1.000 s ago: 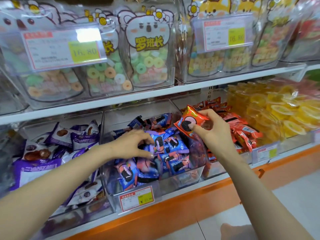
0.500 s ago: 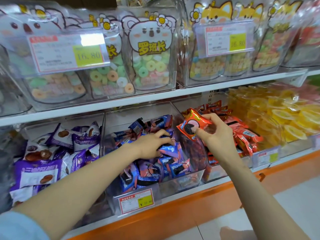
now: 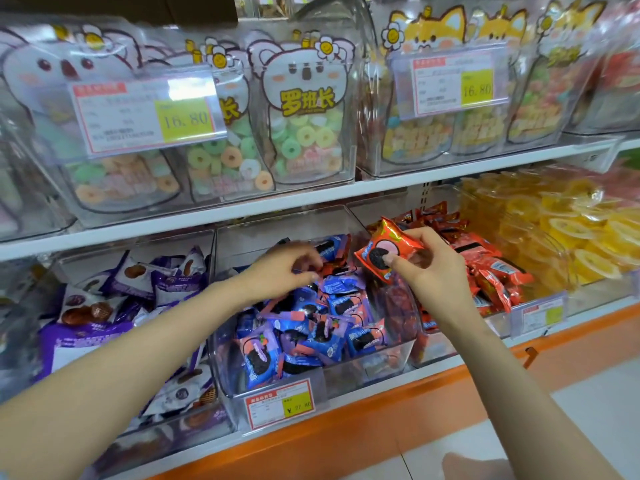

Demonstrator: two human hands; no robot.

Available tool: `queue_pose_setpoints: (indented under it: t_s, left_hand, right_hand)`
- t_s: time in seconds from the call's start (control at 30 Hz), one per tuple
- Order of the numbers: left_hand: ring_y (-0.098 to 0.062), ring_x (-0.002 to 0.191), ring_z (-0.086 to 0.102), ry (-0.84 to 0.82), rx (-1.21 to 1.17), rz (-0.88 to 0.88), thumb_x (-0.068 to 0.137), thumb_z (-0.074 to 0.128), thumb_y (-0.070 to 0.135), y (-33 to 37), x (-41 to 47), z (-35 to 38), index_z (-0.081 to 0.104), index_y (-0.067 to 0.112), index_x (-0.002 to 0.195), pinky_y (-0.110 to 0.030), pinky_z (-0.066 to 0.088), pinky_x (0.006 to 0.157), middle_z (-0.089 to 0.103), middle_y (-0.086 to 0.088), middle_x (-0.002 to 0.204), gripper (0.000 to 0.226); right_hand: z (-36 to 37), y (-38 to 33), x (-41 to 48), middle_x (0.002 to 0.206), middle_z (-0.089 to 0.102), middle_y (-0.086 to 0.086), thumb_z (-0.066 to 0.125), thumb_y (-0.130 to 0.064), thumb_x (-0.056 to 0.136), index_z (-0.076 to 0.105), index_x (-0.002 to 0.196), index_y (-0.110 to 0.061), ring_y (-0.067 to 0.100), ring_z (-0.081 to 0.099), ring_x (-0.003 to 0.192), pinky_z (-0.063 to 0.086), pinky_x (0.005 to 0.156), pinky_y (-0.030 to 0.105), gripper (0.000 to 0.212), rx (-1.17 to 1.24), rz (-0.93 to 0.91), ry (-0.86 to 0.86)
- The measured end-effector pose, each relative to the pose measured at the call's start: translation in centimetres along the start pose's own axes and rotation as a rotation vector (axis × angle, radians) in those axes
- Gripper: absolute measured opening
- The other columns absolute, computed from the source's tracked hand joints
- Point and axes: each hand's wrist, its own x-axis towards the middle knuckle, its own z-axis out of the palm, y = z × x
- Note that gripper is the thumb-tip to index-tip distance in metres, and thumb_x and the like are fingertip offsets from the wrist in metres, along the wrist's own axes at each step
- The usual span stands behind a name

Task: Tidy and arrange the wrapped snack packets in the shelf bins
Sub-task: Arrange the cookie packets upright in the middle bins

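My right hand [image 3: 433, 271] pinches a red cookie packet [image 3: 386, 249] and holds it above the wall between the middle clear bin [image 3: 381, 367] and the red-packet bin [image 3: 498, 323]. Several blue cookie packets [image 3: 311, 327] fill the middle bin. My left hand [image 3: 284, 271] reaches into that bin's back, fingers curled onto a red packet [image 3: 334, 270] lying among the blue ones. Several red packets [image 3: 485, 261] are piled in the right bin.
A bin of purple and white packets [image 3: 114, 306] stands to the left. Yellow jelly cups [image 3: 571, 230] fill the bin at far right. The upper shelf carries clear boxes of ring candy bags [image 3: 304, 133] with price tags. An orange shelf edge [image 3: 381, 431] runs below.
My left hand moved from the front of the blue packets to the back of the middle bin and closed on a red packet. My right hand kept holding its red packet in about the same place.
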Motion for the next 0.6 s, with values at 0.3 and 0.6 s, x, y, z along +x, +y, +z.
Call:
queue_pose_setpoints:
  t_s: [0.3, 0.6]
  left_hand:
    - [-0.025, 0.128, 0.041, 0.025, 0.157, -0.272, 0.080, 0.072, 0.035, -1.9, 7.5, 3.1, 0.034, 0.023, 0.140, -0.038, 0.035, 0.104, 0.048, -0.006, 0.138, 0.072]
    - [-0.018, 0.115, 0.050, -0.083, 0.161, -0.211, 0.073, 0.076, 0.040, -2.8, 0.8, -2.4, 0.050, 0.031, 0.122, -0.037, 0.042, 0.096, 0.052, 0.002, 0.125, 0.056]
  right_hand:
    - [0.0, 0.4, 0.0, 0.075, 0.061, -0.003, 0.070, -0.012, 0.082, 0.058, 0.095, -0.018, 0.008, 0.051, 0.063, 0.042, 0.058, 0.009, 0.019, 0.005, -0.005, 0.002]
    - [0.1, 0.5, 0.5, 0.073, 0.060, -0.002, 0.070, -0.014, 0.082, 0.058, 0.096, -0.019, 0.004, 0.051, 0.061, 0.041, 0.056, 0.008, 0.019, 0.009, -0.015, 0.027]
